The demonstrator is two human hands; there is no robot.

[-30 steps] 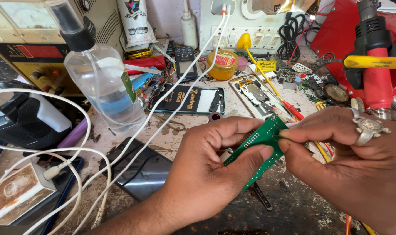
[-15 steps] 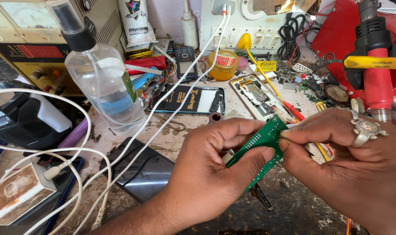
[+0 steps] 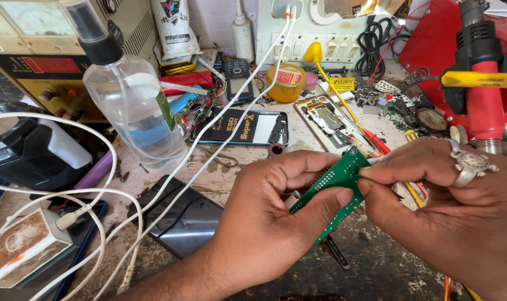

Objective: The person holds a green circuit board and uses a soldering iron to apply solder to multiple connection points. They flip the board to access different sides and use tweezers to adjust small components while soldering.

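A narrow green circuit board (image 3: 336,188) is held tilted over the workbench, between both my hands. My left hand (image 3: 270,223) grips its lower half, thumb on top and fingers behind. My right hand (image 3: 448,212), wearing a silver ring, pinches the board's upper right edge with thumb and forefinger. Red and yellow wires run under my right hand. A dark phone (image 3: 178,220) lies flat on the bench just left of my left wrist.
A clear spray bottle (image 3: 132,106) stands at left, white cables (image 3: 114,184) loop across the bench. Behind lie an opened phone (image 3: 327,122), a black phone frame (image 3: 243,127), a yellow-lidded tin (image 3: 286,82), a red hot-air gun (image 3: 484,95) and a power supply (image 3: 30,61).
Both hands have stayed nearly in place; the board has shifted only slightly between my fingers.
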